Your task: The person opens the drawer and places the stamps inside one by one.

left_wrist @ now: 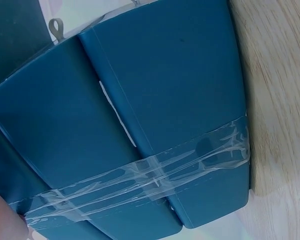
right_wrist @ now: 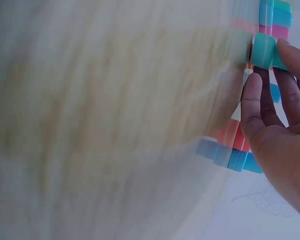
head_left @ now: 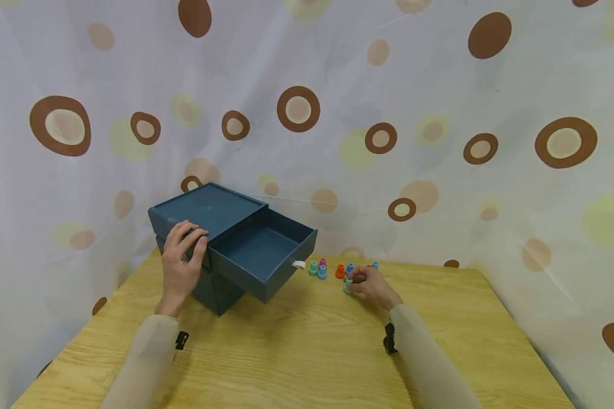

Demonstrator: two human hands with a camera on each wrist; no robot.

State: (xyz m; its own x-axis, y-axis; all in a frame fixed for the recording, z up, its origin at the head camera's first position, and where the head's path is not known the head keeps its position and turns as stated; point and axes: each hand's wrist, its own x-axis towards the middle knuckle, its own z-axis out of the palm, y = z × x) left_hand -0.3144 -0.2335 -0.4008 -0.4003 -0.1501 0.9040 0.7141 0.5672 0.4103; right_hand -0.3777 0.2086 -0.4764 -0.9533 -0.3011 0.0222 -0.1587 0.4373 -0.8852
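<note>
A dark blue drawer cabinet [head_left: 210, 207] stands on the table at the left, its top drawer [head_left: 258, 244] pulled out with a bare floor inside. My left hand [head_left: 179, 267] rests on the cabinet's top edge and near side; in the left wrist view only a bit of finger [left_wrist: 5, 220] shows beside the taped cabinet side [left_wrist: 165, 75]. Right of the drawer, my right hand [head_left: 370, 286] pinches a small mint-green peg [head_left: 347, 286] with a wide base and narrower top. In the right wrist view the mint-green peg [right_wrist: 263, 51] is at the fingertips, at or just above the tabletop.
Several similar small pegs stand near the table's back edge: green [head_left: 314, 268], pink [head_left: 323, 262], blue [head_left: 322, 272] and orange [head_left: 340, 271], with others partly behind the right hand. A white pull tab [head_left: 299, 264] sticks out from the drawer front. A patterned curtain [head_left: 337, 142] hangs behind.
</note>
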